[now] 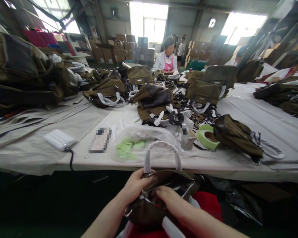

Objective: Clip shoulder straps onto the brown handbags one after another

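Note:
An olive-brown handbag [149, 211] rests at my lap, its zip-edged mouth gaping upward. One white-wrapped handle [162, 144] stands up on the far side, against the table edge. My left hand [139, 183] grips the bag's rim beside the base of that handle, thumb over the edge. Into the opening reaches my right hand [167, 195]; its fingertips are hidden by the bag, and what they touch inside cannot be made out.
On the white table [89, 163] lie a clear plastic bag [149, 132] with green pieces, a phone [100, 140], a white corded device [59, 139] and green tape [206, 136]. Many olive bags [105, 91] are heaped beyond. Across the table is a co-worker [167, 59] in a pink apron.

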Demonstrator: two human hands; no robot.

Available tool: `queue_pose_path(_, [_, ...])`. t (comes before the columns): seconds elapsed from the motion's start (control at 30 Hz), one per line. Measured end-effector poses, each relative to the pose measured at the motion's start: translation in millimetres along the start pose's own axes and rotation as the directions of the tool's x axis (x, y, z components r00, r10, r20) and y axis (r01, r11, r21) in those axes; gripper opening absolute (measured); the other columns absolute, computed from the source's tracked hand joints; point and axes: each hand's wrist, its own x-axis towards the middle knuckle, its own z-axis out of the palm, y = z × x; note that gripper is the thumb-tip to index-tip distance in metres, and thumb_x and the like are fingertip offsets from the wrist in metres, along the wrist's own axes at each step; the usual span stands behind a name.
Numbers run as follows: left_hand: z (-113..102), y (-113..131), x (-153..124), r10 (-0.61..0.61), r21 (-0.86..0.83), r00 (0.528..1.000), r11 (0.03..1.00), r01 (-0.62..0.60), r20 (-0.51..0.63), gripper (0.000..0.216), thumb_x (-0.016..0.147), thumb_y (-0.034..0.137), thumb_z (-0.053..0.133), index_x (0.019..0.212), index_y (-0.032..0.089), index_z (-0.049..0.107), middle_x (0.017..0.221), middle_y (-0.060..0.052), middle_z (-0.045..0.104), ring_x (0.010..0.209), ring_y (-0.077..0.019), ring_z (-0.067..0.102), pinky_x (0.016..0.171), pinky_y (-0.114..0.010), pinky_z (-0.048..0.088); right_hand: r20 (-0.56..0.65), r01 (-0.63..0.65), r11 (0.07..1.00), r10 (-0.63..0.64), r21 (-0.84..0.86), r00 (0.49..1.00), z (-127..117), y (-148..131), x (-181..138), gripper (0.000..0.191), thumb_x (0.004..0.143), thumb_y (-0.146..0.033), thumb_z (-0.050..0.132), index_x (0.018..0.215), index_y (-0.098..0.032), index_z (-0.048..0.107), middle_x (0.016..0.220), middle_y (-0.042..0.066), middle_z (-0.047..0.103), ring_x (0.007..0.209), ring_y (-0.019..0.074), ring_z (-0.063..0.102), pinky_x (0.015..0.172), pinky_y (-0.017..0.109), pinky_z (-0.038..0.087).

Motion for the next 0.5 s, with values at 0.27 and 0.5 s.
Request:
queue_pose_path(0.27, [-6.2, 5.7, 0.5, 0.088, 0.269, 0.991, 0.956, -0.114, 0.105, 0.036, 0.077, 0.039, 0.067, 0.099, 0.011, 0.071, 0.097, -0.010, 0.073, 0.094, -0.0255, 0.065, 0.087, -0.034, 0.050, -0.095, 0.120, 0.993, -0.120, -0.010, 0.988, -1.0, -10.5, -1.8, 0.025, 0.088, -0.022, 0.049, 0.094, -0.016, 0.073, 0.101, 0.009, 0.075, 0.099, 0.0250, 0.067, 0.092, 0.037, 0.048])
queue_pose_path(0.5, [22.1, 12.8, -13.4, 0.344, 0.645, 0.901, 0.631, -0.430, 0.265, 0.030, 0.081, 0.016, 0.051, 0.101, 0.022, 0.073, 0.093, -0.006, 0.072, 0.088, -0.0201, 0.065, 0.082, -0.029, 0.050, -0.098, 0.126, 0.882, -0.091, 0.454, 0.991, -29.5, -8.1, -36.0, 0.059, 0.089, -0.066, 0.044, 0.122, -0.021, 0.062, 0.118, 0.012, 0.068, 0.108, 0.0308, 0.065, 0.086, 0.046, 0.054])
